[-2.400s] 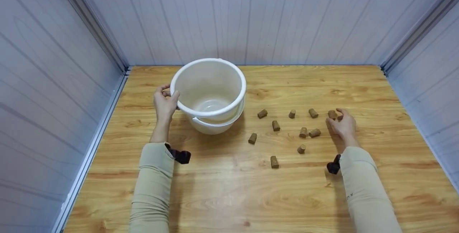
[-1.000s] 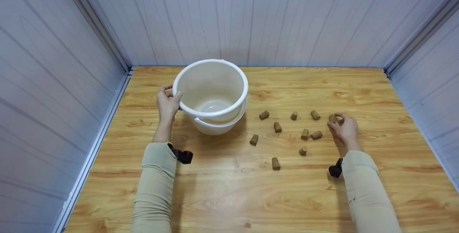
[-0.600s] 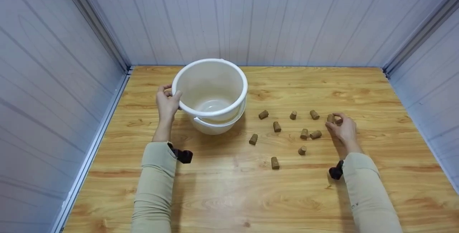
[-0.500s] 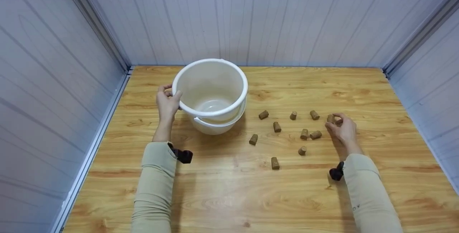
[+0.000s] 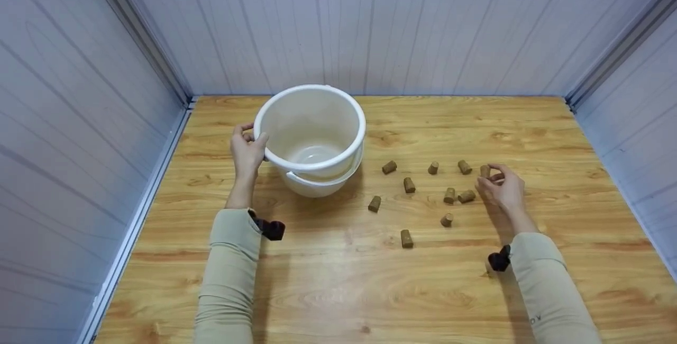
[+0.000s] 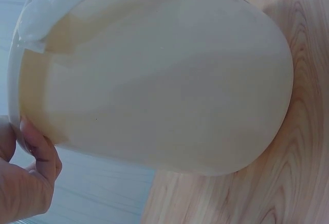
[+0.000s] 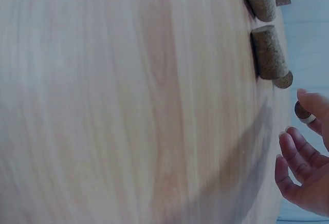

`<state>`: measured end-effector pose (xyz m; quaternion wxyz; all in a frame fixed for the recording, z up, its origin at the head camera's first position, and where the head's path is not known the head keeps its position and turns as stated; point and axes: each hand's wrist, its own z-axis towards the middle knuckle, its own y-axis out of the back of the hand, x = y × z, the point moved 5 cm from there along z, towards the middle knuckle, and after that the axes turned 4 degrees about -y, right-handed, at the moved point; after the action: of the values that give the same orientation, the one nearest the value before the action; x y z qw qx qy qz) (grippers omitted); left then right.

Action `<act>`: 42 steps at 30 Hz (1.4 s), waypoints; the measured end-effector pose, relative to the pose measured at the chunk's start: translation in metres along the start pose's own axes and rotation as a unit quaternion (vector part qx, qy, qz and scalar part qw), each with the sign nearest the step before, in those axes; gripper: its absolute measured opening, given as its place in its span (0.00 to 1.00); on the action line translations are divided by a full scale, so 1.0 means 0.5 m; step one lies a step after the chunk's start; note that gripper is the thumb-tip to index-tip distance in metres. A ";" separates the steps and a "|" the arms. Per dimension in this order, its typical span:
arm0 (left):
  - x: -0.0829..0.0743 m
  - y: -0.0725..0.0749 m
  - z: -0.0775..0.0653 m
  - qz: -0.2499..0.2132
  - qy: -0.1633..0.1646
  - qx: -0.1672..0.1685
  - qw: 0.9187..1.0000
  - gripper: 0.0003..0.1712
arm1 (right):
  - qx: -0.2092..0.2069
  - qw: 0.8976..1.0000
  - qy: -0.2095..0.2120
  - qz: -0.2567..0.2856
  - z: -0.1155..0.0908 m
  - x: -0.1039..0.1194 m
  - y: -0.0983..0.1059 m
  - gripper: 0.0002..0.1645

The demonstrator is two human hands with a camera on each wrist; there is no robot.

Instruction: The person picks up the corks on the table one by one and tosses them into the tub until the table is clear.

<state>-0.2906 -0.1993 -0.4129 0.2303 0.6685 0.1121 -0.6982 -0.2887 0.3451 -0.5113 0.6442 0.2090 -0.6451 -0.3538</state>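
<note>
We see a small brown cork (image 5: pixel 485 171), held, with a dark round end in the right wrist view. Nine loose corks (image 5: pixel 449 196) of like shape lie scattered; close up, those in the right wrist view are speckled, and several taper. The bucket (image 5: pixel 309 127) is white and round, with a thick rim and a handle (image 5: pixel 332 182) drooping across its front at 5 o'clock.

The right hand (image 5: pixel 508 188) pinches the held cork between thumb and fingertips, the cork lying at 10 o'clock of the palm; we cannot tell whether it touches the table. The nearest loose corks lie just beside this hand, at 9 and 10 o'clock. The left hand (image 5: pixel 246 154) grips the bucket's rim at 8 o'clock, thumb over the edge and fingers outside. From the bucket, we find the loose corks between 3 and 5 o'clock, and the right hand well apart toward 3 o'clock.

The table (image 5: pixel 338 291) has a yellow-brown wood grain. Pale walls (image 5: pixel 338 26) with grey lines stand at 9, 12 and 3 o'clock. We note beige sleeves (image 5: pixel 227 280) and black wrist cameras (image 5: pixel 273 230).
</note>
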 end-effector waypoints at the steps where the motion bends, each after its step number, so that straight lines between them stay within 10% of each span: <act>1: 0.000 0.000 0.000 0.001 0.001 0.000 1.000 0.22 | -0.003 1.000 0.002 0.000 0.000 0.005 0.000 0.26; 13: 0.000 -0.001 0.001 0.004 0.014 0.000 1.000 0.23 | -0.006 1.000 -0.014 0.018 -0.005 0.047 -0.004 0.28; 42: 0.004 -0.004 0.001 -0.004 0.005 -0.014 1.000 0.21 | 0.012 0.987 0.097 0.127 -0.033 0.264 -0.046 0.27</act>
<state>-0.2920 -0.1979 -0.4152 0.2359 0.6685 0.1259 -0.6939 -0.2875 0.2310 -0.4393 0.7409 0.1668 -0.6049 -0.2395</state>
